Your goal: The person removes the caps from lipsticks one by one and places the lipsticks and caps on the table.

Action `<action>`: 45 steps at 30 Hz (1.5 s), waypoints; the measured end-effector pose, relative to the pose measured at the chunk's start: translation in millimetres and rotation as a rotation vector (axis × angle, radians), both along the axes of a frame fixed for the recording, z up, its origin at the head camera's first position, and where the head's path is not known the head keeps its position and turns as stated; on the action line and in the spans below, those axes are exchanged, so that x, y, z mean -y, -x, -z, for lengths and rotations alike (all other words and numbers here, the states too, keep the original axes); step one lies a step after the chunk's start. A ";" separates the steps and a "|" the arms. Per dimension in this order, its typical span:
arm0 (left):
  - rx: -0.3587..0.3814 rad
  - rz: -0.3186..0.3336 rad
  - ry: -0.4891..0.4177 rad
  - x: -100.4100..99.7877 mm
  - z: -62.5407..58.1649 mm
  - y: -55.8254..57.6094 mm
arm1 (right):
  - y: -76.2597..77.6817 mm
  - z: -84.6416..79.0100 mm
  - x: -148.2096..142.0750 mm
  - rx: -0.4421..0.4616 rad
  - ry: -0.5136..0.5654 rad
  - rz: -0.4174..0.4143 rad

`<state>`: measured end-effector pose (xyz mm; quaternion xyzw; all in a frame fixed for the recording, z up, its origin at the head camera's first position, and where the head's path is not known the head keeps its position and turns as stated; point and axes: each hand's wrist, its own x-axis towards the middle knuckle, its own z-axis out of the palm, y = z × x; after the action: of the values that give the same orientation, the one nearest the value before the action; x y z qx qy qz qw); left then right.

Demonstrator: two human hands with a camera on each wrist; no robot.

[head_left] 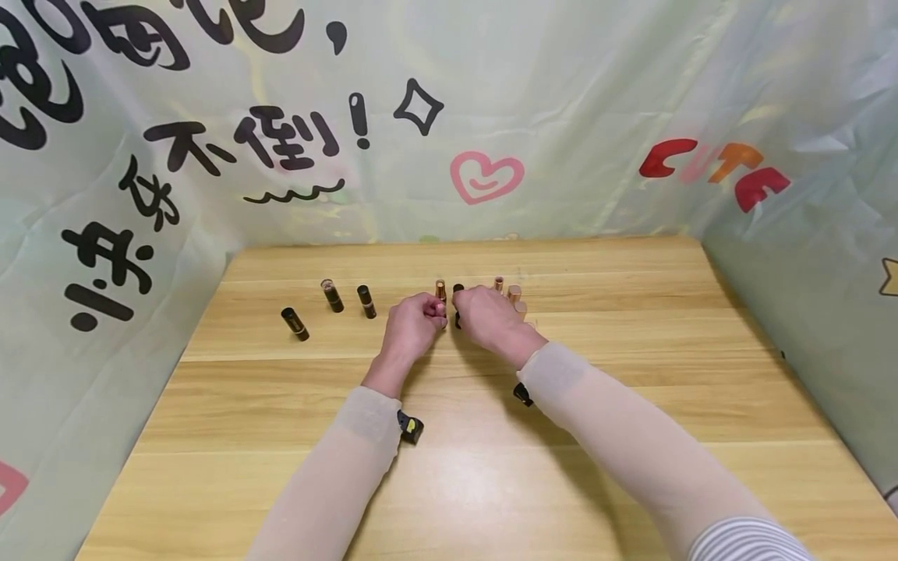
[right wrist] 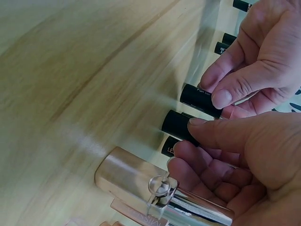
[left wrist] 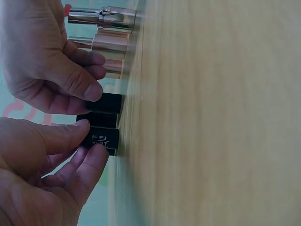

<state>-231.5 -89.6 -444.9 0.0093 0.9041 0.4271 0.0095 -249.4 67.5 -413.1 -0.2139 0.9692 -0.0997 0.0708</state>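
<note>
My left hand (head_left: 412,326) pinches a black lipstick tube (left wrist: 102,137) with small white lettering between thumb and fingers, low over the tabletop. Close beside it, my right hand (head_left: 489,315) has thumb and fingertips on another plain black lipstick tube (right wrist: 178,126). The two hands nearly meet. Between and behind the held tubes shows one more black tube (left wrist: 97,119). A black tube with lettering (right wrist: 169,147) sits by the right fingertips, partly covered. Beyond the left hand, a rose-gold tube (head_left: 440,289) stands upright in the head view.
Three black tubes stand apart on the left: one nearest (head_left: 295,324), one with a clear top (head_left: 332,296) and one farther right (head_left: 366,301). Several rose-gold tubes (head_left: 514,293) stand just right of the right hand. A printed cloth (head_left: 575,187) walls the wooden table (head_left: 463,483).
</note>
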 end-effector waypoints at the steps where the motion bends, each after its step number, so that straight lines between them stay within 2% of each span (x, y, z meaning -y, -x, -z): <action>1: 0.000 -0.001 -0.003 -0.1 -0.1 -0.1 | 0.1 0.1 0.1 -0.001 0.000 0.000; 19: 0.012 -0.031 -0.028 -0.1 -0.2 -1.1 | -2.3 0.3 0.3 -0.008 0.046 0.012; 25: 0.038 -0.061 0.003 5.0 -3.4 -6.3 | -4.2 -10.9 -2.7 -0.016 0.062 0.085; 30: 0.002 -0.088 -0.018 10.8 -11.3 -13.2 | -5.9 -21.8 -8.6 -0.125 0.158 0.107; 36: -0.078 -0.121 -0.060 19.4 -23.2 -24.8 | -15.7 -19.6 -16.9 -0.293 0.334 0.141; 40: -0.119 -0.170 -0.068 28.3 -24.3 -32.7 | -25.2 -14.1 -13.0 -0.337 0.442 0.155; 45: -0.141 -0.230 -0.100 38.1 -21.0 -39.4 | -33.2 -8.1 1.4 -0.363 0.517 0.136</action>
<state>-192.1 -127.7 -423.9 -0.0639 0.8752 0.4682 -0.1038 -216.2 66.1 -405.1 -0.1738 0.9206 -0.3074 -0.1665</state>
